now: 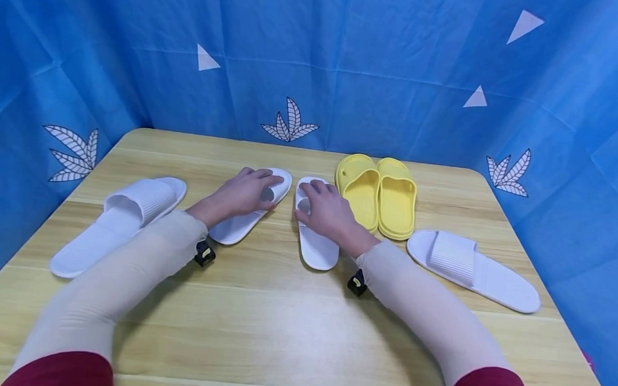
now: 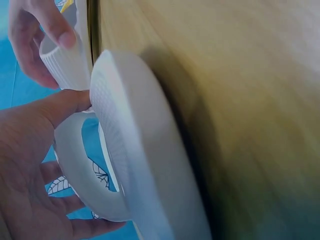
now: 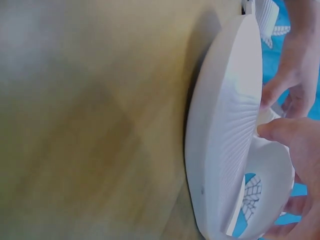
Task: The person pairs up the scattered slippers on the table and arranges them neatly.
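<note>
Two white open-toed slippers lie near the middle of the table, toes pointing away. My left hand grips the ribbed strap of the left-centre slipper. In the left wrist view, its thumb is at the near edge of the slipper and its fingers reach over the strap. My right hand holds the strap of the right-centre slipper. The right wrist view shows the thumb by the slipper's inner side and the fingers across the strap's far side. Both soles rest on or very near the table.
A larger white slipper lies at the left, partly behind my left sleeve. Another white slipper lies slanted at the right. A pair of yellow slip-on clogs stands behind my right wrist. Blue curtain surrounds the wooden table.
</note>
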Demonstrator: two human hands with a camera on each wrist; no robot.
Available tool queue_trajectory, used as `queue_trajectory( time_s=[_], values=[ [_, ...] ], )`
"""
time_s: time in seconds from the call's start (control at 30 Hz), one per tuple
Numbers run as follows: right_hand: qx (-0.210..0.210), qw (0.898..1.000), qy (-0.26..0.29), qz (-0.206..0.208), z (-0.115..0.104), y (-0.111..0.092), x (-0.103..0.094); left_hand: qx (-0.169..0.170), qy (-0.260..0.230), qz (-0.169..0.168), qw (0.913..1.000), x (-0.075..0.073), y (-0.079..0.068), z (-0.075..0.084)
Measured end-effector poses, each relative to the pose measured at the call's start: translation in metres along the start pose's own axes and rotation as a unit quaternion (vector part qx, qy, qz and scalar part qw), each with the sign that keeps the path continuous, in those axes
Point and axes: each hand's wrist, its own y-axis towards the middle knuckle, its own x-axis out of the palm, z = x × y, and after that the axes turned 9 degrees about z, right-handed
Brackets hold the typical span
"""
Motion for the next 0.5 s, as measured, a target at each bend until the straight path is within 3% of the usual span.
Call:
queue_trajectory(
  time_s=[0.2, 0.5],
  values=[
    [0.017, 1.000, 0.010, -0.012, 0.004, 0.008, 0.002, 0.001, -0.003, 0.007, 1.0000, 0.001, 0.005, 0.003],
    [0.032, 0.999, 0.009, -0.015, 0.007, 0.019, 0.008, -0.044, -0.007, 0.011, 0.9989, 0.003, 0.015, 0.008]
  ],
)
